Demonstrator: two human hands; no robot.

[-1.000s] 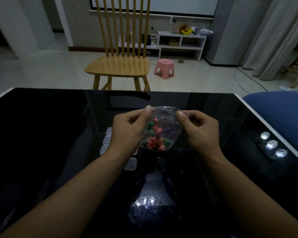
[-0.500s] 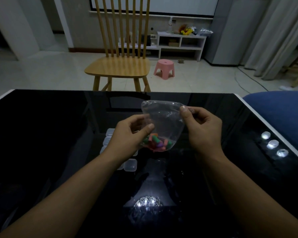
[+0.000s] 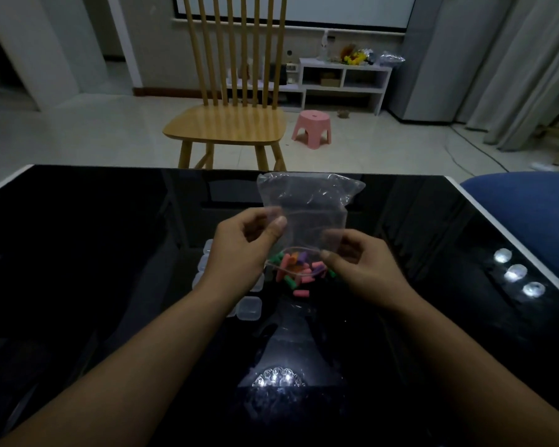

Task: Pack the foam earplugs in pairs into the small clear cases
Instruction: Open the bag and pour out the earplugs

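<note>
Two hands hold a clear plastic bag (image 3: 307,214) upside down at the centre of the frame: the left hand (image 3: 239,250) pinches its left edge between thumb and fingers, the right hand (image 3: 365,269) pinches the open mouth at lower right. Foam earplugs (image 3: 296,274) in pink, green, orange and purple spill from the mouth onto the glossy black table (image 3: 78,253). Small clear cases (image 3: 248,307) lie on the table just left of the pile, partly hidden behind the left wrist.
</note>
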